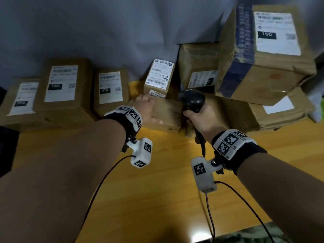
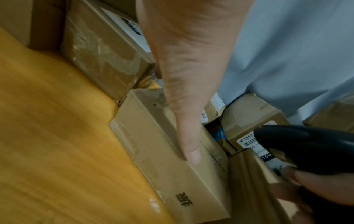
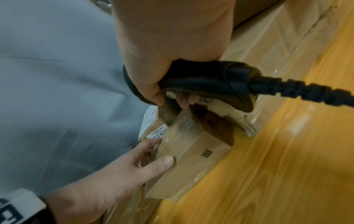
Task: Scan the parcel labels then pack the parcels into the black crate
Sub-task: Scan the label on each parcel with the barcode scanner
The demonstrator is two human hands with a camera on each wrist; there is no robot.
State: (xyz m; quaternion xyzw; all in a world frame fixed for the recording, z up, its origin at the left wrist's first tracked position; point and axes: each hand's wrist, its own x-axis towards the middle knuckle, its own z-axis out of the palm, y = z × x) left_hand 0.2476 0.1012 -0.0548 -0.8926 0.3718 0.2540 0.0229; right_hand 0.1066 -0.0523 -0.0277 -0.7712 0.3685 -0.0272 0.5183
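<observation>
While both hands worked among the cardboard parcels at the back of the table, the scene stood as follows.

Left hand: the left hand (image 1: 146, 109) gripped a small brown parcel (image 1: 168, 114), thumb (image 2: 188, 150) laid along its top front edge and fingers (image 3: 153, 143) curled over its far edge.

Small parcel: it rested on the yellow wooden table (image 1: 157, 181), near the middle of the row, with dark printed characters on its front face; no white label showed on the faces in view.

Right hand: the right hand (image 1: 201, 120) was wrapped round the handle of a black handheld scanner (image 1: 192, 100), fingers closed on the grip, its head just right of the small parcel and above it.

Scanner cable: a thick black cable (image 3: 306, 92) left the base of the handle.

Labelled parcel: just behind the small parcel, a box with a white label (image 1: 160, 74) stood tilted toward the camera.

Left row: three flat parcels with white labels lay side by side, the middle one (image 1: 63, 85) marked 150.

Right stack: a large box with blue tape (image 1: 263, 53) sat tilted atop other boxes, its label also marked 150.

Backdrop: a grey cloth (image 1: 105, 28) hung behind the parcels.
</observation>
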